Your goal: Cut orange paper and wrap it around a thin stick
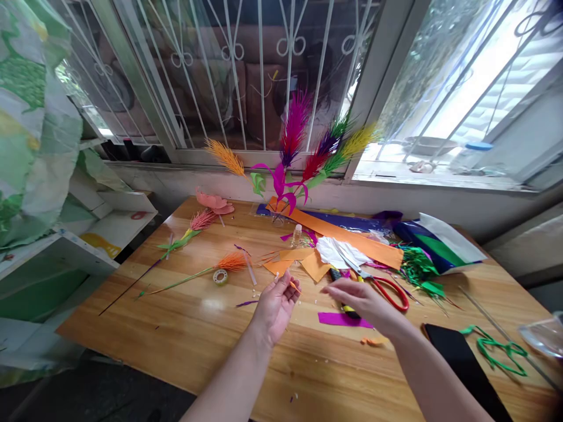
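Observation:
My left hand (273,309) is palm up over the middle of the table, its fingers curled around a small orange crepe paper piece (294,286). A little to the right, my right hand (363,299) hovers with its fingers stretched towards the left hand; nothing shows in it. Below it lie a black and yellow cutter (350,312), partly covered, and a magenta paper strip (336,319). Red-handled scissors (391,293) rest just behind the right hand, their blades on white tissue (336,252). Cut orange paper pieces (314,266) lie beyond both hands.
At the left are an orange paper flower stem (231,262), a tape roll (220,276) and a pink flower (213,203). A vase of colourful paper plumes (278,220) stands at the back, near a small bottle (297,234). A black phone (466,369) and green cord (499,351) lie right.

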`<state>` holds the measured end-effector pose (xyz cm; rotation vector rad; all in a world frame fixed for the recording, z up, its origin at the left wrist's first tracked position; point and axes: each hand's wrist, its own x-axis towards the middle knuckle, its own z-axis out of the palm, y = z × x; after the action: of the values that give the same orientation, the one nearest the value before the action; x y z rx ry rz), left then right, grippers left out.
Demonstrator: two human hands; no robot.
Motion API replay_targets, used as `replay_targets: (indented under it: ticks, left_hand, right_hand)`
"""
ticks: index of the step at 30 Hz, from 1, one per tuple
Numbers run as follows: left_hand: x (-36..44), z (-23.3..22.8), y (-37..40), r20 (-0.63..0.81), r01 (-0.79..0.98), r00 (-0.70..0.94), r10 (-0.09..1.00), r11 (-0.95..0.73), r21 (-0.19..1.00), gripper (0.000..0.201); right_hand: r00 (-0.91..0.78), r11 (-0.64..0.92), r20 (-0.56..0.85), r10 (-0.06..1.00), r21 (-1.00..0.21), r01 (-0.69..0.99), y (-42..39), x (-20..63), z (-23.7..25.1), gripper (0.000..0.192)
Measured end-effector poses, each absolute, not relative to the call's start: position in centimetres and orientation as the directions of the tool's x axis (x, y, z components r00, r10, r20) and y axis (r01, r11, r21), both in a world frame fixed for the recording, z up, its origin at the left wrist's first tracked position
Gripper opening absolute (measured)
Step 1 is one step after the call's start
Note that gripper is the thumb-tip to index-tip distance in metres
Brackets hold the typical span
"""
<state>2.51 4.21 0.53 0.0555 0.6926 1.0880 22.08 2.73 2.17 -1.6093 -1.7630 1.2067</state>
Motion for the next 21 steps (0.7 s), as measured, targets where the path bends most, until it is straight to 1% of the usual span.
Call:
replay_targets:
  ticks: [1,2,5,7,9,12,15,17,21]
  left_hand:
    - [2.5,0.6,4.1,-0.482,-0.789,0.286,0.828,0.489,0.372,0.006]
    - [2.5,0.6,4.0,-0.474,-0.783,0.296,0.830,0.494,0.377,0.006]
    - [2.2,0.6,3.7,-0.449,-0.772,0.315,0.837,0.500,0.392,0.008]
    - [2.1,0.6,3.6,-0.441,-0.773,0.313,0.841,0.495,0.396,0.008]
    - [2.0,0.4,3.6,-0.443,-0.773,0.306,0.843,0.491,0.401,0.008]
    - [2.0,0.2,3.5,-0.449,-0.770,0.297,0.843,0.490,0.409,0.008]
    - [2.1,0.1,3.4,-0.461,-0.764,0.298,0.836,0.498,0.410,0.008]
    - [2.0,0.1,3.3,-0.467,-0.754,0.301,0.832,0.507,0.418,0.009]
    - [1.9,0.0,3.0,-0.447,-0.702,0.315,0.837,0.522,0.484,0.012]
  right_hand:
    - [-0.295,-0.097,-0.251,0.922,-0.886,0.453,2.4,20.7,2.6,0.040]
    - [-0.344,-0.133,-0.277,0.897,-0.912,0.388,2.2,19.6,2.8,0.040]
    - [-0.406,-0.204,-0.328,0.853,-0.925,0.319,2.2,17.7,2.4,0.037]
    - [-0.390,-0.226,-0.339,0.856,-0.925,0.306,2.3,17.4,1.6,0.033]
    - [-0.340,-0.251,-0.346,0.874,-0.923,0.292,2.4,17.2,0.6,0.031]
    - [-0.280,-0.291,-0.368,0.887,-0.914,0.282,2.2,16.8,-0.7,0.034]
    - [-0.254,-0.318,-0.391,0.885,-0.904,0.286,1.8,16.6,-1.3,0.036]
    - [-0.275,-0.299,-0.386,0.881,-0.903,0.310,1.7,16.8,-1.0,0.036]
    - [-0.377,-0.161,-0.304,0.875,-0.917,0.365,1.8,17.6,1.1,0.039]
